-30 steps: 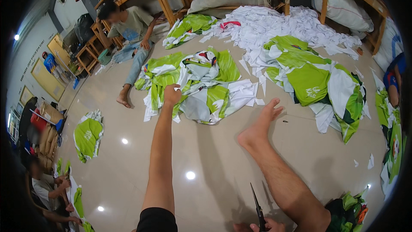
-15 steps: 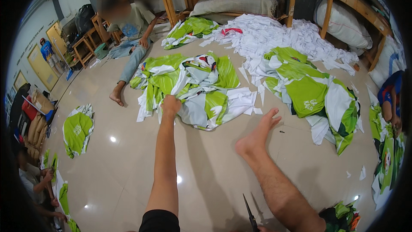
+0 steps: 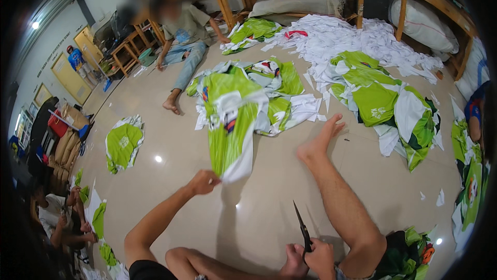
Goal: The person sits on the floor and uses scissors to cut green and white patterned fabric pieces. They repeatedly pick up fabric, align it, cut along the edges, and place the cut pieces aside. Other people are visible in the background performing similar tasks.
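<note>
My left hand [image 3: 203, 182] pinches the near corner of a green and white printed fabric piece [image 3: 230, 130]. That piece stretches from my fingers back over the middle heap of green, white and grey fabric [image 3: 287, 80]. Low in the picture my right hand [image 3: 319, 257] is closed round the handles of black scissors [image 3: 304, 231]. Their long blades point up and away from me, apart from any fabric. One of my bare feet [image 3: 321, 140] rests on the floor between the middle heap and the right-hand heap of green fabric [image 3: 375, 101].
White scraps [image 3: 357, 39] lie in a wide pile at the back, before wooden tables [image 3: 440, 11] with sacks beneath. A seated person [image 3: 189, 37] is beyond the middle heap; others work at both edges. A green piece [image 3: 124, 144] lies at left, a dark green bundle [image 3: 404, 254] beside my leg.
My left hand has drawn back from the middle heap toward me, pulling out the green and white piece. My right hand and the scissors have come further into view.
</note>
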### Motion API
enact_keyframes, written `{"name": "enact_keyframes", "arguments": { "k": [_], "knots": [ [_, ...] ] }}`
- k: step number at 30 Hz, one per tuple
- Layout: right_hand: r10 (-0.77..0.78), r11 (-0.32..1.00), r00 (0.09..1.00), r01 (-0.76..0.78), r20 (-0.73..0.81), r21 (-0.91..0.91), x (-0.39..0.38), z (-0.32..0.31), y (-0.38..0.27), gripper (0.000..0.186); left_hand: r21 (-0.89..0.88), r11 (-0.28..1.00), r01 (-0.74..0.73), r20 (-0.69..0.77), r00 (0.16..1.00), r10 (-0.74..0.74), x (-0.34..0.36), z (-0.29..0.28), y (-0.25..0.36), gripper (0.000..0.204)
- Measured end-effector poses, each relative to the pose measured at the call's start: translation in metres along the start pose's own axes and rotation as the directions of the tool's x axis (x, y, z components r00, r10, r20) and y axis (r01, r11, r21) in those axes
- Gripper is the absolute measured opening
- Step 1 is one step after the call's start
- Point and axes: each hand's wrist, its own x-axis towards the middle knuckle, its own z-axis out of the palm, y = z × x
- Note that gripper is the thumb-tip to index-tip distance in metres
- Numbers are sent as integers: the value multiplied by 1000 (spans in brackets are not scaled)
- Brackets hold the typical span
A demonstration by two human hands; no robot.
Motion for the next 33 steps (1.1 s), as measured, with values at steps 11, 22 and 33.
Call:
{"name": "enact_keyframes", "arguments": {
  "k": [11, 22, 33],
  "knots": [
    [-204, 978, 976, 200, -77, -63, -38, 29, 29, 38, 342, 784, 518, 152, 793, -590, -188, 37, 30, 52],
    [-397, 842, 892, 447, 214, -303, -30, 51, 45, 49, 515, 857, -3, 522, 794, -311, -5, 4, -80, 16],
    [-215, 916, 929, 299, 300, -268, -28, 28, 39, 57, 247, 969, -18, -871, 435, 231, 258, -154, 65, 82]
  ]
}}
